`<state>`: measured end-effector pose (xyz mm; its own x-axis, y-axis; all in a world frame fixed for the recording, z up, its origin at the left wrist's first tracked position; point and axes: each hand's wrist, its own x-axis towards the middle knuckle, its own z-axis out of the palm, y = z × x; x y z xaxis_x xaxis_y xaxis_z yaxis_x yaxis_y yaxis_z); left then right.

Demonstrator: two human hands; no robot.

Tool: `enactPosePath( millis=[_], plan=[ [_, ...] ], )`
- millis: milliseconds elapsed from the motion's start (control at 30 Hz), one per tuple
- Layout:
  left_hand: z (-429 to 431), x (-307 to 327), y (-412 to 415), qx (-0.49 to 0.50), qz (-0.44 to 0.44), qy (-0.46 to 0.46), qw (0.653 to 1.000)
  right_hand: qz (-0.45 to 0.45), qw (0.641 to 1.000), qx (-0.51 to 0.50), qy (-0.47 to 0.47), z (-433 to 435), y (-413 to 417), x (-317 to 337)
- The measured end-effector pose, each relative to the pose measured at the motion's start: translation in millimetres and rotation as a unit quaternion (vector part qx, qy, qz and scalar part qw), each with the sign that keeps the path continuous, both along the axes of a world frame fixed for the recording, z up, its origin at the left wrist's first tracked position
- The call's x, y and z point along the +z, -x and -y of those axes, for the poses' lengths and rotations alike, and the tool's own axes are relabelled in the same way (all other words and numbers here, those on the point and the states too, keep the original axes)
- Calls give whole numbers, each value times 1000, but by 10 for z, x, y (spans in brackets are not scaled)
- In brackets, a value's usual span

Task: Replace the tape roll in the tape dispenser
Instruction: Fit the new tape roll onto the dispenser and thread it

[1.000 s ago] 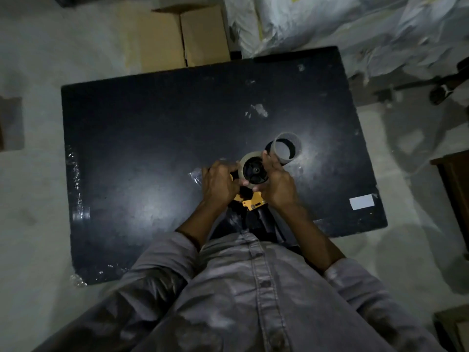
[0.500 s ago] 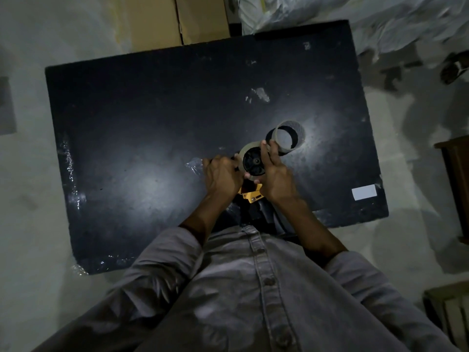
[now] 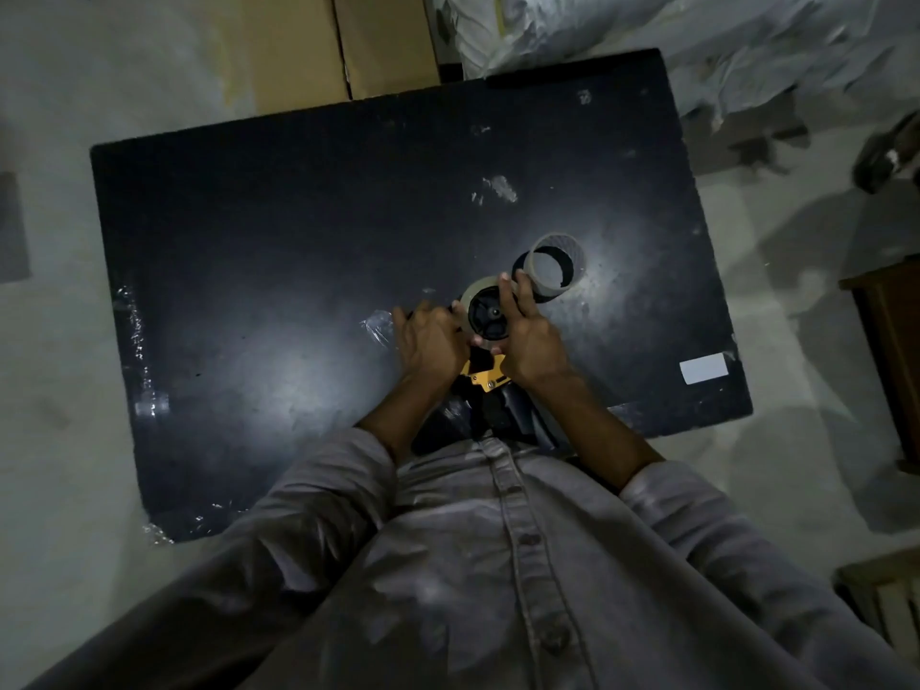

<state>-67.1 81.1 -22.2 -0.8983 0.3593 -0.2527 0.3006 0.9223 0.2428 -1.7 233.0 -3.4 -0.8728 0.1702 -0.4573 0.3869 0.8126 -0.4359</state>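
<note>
A yellow and black tape dispenser (image 3: 485,373) is held over the near edge of the black table (image 3: 279,251). A tape roll (image 3: 473,296) sits on its black hub (image 3: 490,313). My right hand (image 3: 530,336) grips the roll's right side, fingers along its rim. My left hand (image 3: 430,341) is closed on the dispenser's left side, where a strip of clear tape (image 3: 376,326) sticks out. A second, pale empty-looking roll (image 3: 552,263) stands on the table just beyond my right fingers, not touched.
A white label (image 3: 703,368) lies at the table's right near corner. Bits of clear tape (image 3: 134,336) cling to the left edge. A cardboard box (image 3: 343,42) and plastic-covered sacks (image 3: 647,37) lie behind the table. Wooden furniture (image 3: 891,341) stands at right.
The camera view has shifted a little. Both hands stay on the dispenser and roll, with my right fingers reaching slightly further over the roll's rim.
</note>
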Motion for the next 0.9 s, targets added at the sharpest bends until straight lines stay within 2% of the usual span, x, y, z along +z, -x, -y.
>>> enactPosePath(
  millis=[133, 233, 300, 400, 500, 633, 733, 800, 900],
  plan=[
    [-10, 36, 90, -7, 23, -4, 1000, 5, 1000, 4, -13, 1, 61, 10],
    [29, 191, 309, -46, 91, 13, 995, -1, 1000, 5, 13, -68, 89, 27],
    [88, 284, 483, -59, 103, 19, 993, -2, 999, 9, 31, -120, 87, 42],
    [130, 291, 670, 41, 123, -41, 991, -6, 1000, 6, 22, -163, 75, 45],
    [91, 154, 750, 97, 203, -91, 970, -7, 1000, -5, 7, -113, 63, 38],
    [25, -46, 770, 47, 287, -128, 948, -9, 1000, -18, 12, -138, 66, -47],
    [13, 88, 590, -34, 215, -123, 968, -1, 1000, -18, 16, -177, 102, -75],
    [18, 121, 530, -54, 167, -121, 977, 1, 1000, -11, 21, -208, 133, -73],
    [12, 161, 526, -47, 144, -80, 985, 8, 1000, -27, 11, -247, 201, -35]
  ],
)
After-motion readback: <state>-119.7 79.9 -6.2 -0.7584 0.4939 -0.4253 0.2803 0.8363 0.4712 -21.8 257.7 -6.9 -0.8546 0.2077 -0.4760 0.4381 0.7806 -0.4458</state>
